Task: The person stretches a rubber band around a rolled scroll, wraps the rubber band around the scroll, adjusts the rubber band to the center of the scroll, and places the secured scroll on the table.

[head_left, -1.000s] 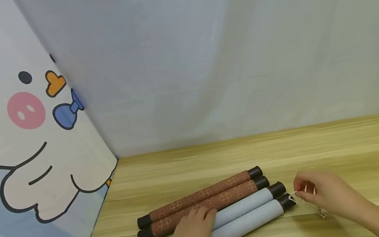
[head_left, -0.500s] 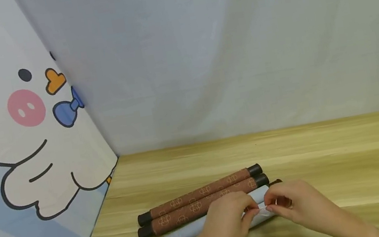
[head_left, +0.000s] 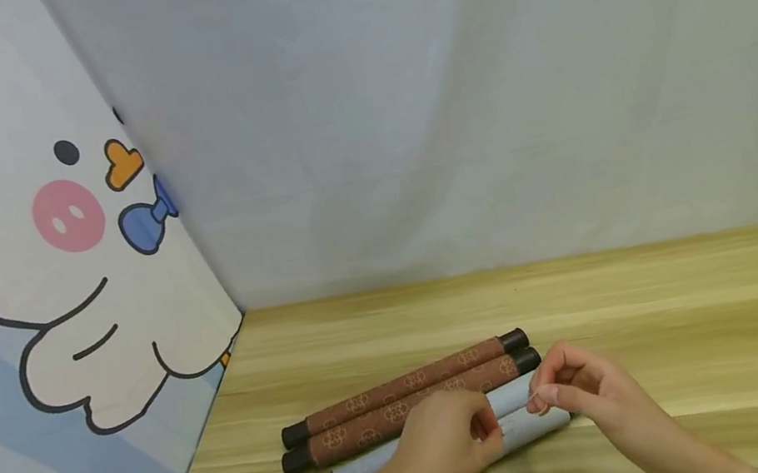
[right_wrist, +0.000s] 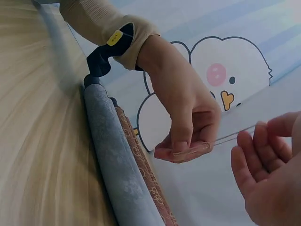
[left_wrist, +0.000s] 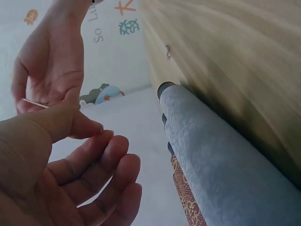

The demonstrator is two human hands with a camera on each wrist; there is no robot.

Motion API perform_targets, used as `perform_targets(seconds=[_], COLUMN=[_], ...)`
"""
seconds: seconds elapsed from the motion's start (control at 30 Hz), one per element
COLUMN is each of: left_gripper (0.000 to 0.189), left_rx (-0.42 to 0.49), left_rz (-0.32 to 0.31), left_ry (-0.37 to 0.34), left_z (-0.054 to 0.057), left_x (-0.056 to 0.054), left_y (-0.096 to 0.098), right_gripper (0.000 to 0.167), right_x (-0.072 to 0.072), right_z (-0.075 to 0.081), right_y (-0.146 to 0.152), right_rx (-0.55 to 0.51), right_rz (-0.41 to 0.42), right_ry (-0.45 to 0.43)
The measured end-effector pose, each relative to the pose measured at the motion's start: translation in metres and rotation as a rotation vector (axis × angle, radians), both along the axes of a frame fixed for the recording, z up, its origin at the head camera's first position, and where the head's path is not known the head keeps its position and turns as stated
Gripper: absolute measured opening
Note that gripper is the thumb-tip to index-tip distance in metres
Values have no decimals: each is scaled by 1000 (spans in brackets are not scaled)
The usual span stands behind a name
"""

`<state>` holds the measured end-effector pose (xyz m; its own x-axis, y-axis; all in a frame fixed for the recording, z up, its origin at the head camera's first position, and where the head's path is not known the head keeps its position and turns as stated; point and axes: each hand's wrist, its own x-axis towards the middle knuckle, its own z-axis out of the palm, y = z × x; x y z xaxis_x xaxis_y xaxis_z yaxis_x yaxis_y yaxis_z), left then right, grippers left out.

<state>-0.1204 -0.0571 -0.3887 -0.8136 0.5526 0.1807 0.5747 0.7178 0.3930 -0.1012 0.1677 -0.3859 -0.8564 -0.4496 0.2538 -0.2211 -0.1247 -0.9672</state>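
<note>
My left hand (head_left: 431,447) pinches a thin pale string (right_wrist: 233,135) between thumb and fingertips. My right hand (head_left: 600,392) pinches the string too, and a length of it runs between the hands in the right wrist view. Both hands are held above two light blue rolled scrolls, the front one (head_left: 538,427) and the rear one (head_left: 509,396), which lie side by side with black end knobs. In the head view my hands cover part of the blue rolls.
Behind the blue rolls lie two brown patterned rolls, the back one (head_left: 440,368) and the front one (head_left: 353,437), also black-ended. A small thin scrap (left_wrist: 168,52) lies on the wooden table (head_left: 711,347). A pale curtain (head_left: 437,91) hangs behind, a cartoon-printed cloth (head_left: 137,330) at left.
My left hand has left the blue roll and now pinches the string. My right hand moved left with the string from the roll's end; the hands met, then drew slightly apart.
</note>
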Motion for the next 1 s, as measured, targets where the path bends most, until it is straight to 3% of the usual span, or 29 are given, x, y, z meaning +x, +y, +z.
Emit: perform_targets(seconds=[0.13, 0.23, 0.3, 0.33, 0.43, 0.5, 0.6, 0.7, 0.83, 0.9, 1.0], left_gripper=[15, 15, 14, 13, 9, 6, 8, 16, 17, 12, 7], left_rx=[14, 83, 157, 186, 217, 181, 110, 85, -3, -82, -175], left_rz=[-3, 42, 74, 83, 32, -26, -92, -243, -454, -468, -505], left_ry=[0, 87, 153, 186, 233, 255, 313, 410, 578, 651, 690], left_z=[-1, -4, -7, -8, -13, -16, -17, -18, -21, -23, -23], left_x=[1, 0, 0, 0, 2, 3, 5, 7, 11, 12, 14], left_y=[3, 1, -1, -2, -3, -3, 0, 4, 13, 16, 16], right_gripper=[21, 15, 23, 27, 28, 32, 61, 77, 48, 39, 37], right_x=[-2, -4, -5, -5, -8, -8, -8, -5, -4, -5, -7], right_z=[-10, -14, -15, -15, -13, -11, -6, -2, -2, -2, -1], right_y=[-6, -5, -1, 2, 8, 8, 3, -3, -9, -11, -9], right_rx=[-178, -109, 17, 98, 329, 504, 747, 907, 986, 1041, 1144], right_rz=[330, 499, 531, 511, 388, 269, 108, 9, -29, -49, -155], right_ry=[-6, -106, -190, -224, -193, -98, 52, 197, 330, 389, 425])
